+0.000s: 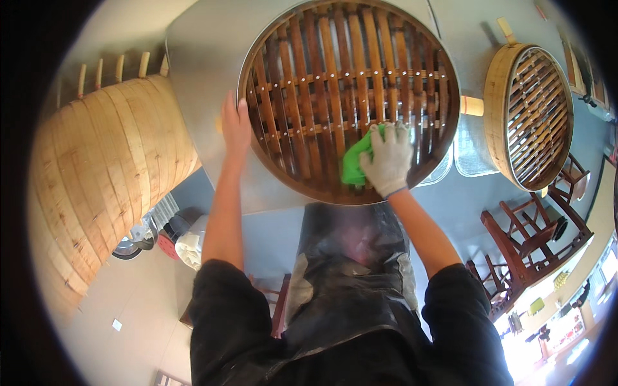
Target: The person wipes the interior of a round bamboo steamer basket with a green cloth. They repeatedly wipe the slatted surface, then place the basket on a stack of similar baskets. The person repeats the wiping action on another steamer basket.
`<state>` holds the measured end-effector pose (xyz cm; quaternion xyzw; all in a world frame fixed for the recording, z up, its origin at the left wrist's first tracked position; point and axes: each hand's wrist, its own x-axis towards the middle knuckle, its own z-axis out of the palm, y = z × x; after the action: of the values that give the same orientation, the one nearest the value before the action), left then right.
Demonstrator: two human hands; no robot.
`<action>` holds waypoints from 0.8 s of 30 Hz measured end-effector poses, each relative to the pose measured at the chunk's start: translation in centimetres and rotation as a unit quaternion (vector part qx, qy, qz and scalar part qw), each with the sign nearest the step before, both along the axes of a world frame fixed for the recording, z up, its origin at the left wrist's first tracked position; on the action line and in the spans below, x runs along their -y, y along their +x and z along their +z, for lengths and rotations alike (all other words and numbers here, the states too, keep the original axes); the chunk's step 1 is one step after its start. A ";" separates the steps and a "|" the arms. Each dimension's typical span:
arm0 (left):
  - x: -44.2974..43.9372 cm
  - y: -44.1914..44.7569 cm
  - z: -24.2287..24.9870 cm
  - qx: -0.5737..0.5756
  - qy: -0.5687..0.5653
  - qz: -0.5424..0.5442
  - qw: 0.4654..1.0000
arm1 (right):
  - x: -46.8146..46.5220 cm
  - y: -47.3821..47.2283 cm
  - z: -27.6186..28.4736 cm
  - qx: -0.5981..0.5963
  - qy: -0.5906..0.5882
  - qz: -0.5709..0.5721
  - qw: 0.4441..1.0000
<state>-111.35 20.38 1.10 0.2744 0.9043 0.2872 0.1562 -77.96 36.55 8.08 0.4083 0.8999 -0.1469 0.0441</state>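
Note:
A large round bamboo steamer basket (314,79) with a slatted base and a metal-edged rim lies in front of me on a metal worktop (203,53). My bare left hand (236,125) rests against the left side of its rim. On my right hand (390,157) is a light knitted work glove; its fingers press a bright green cloth (356,161) onto the lower right slats. The slats look dark, wet and shiny. Part of the cloth is hidden beneath the glove.
Stacked bamboo steamer baskets (116,159) rise on the left. Another slatted steamer (497,116) stands at the right, near clear plastic-looking containers (475,152). Wooden stools (528,229) and a table (540,277) are farther right. Several items sit below the left stack.

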 end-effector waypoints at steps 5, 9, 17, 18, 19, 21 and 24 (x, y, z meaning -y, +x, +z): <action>-2.5 -2.8 -2.0 0.076 0.048 -0.020 0.996 | -5.9 -3.5 -3.9 -0.087 -0.111 -0.276 0.951; -2.4 -2.7 -2.0 0.082 0.059 -0.015 0.995 | -13.5 -11.1 -4.9 -0.329 -0.070 -0.296 0.894; -2.4 -3.0 -2.2 0.098 0.112 -0.013 0.989 | -10.8 -25.7 -10.1 -0.216 0.232 -0.159 0.935; -2.4 -2.9 -2.1 0.105 0.108 -0.008 0.989 | -8.9 -25.6 -9.2 -0.181 0.189 -0.089 0.961; -2.4 -2.9 -2.0 0.111 0.104 -0.001 0.988 | -7.6 -26.0 -8.2 -0.124 0.088 -0.031 0.988; -2.4 -2.9 -2.0 0.106 0.098 -0.001 0.990 | -6.0 -26.0 -5.8 -0.200 0.216 0.119 0.948; -2.3 -2.8 -2.2 0.104 0.101 0.012 0.989 | -8.5 -27.8 -4.6 -0.354 0.028 0.124 0.926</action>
<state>-114.13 22.64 -1.09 0.2469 0.8527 0.4058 0.2173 -105.81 45.06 3.50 0.2158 0.9041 -0.2498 -0.2714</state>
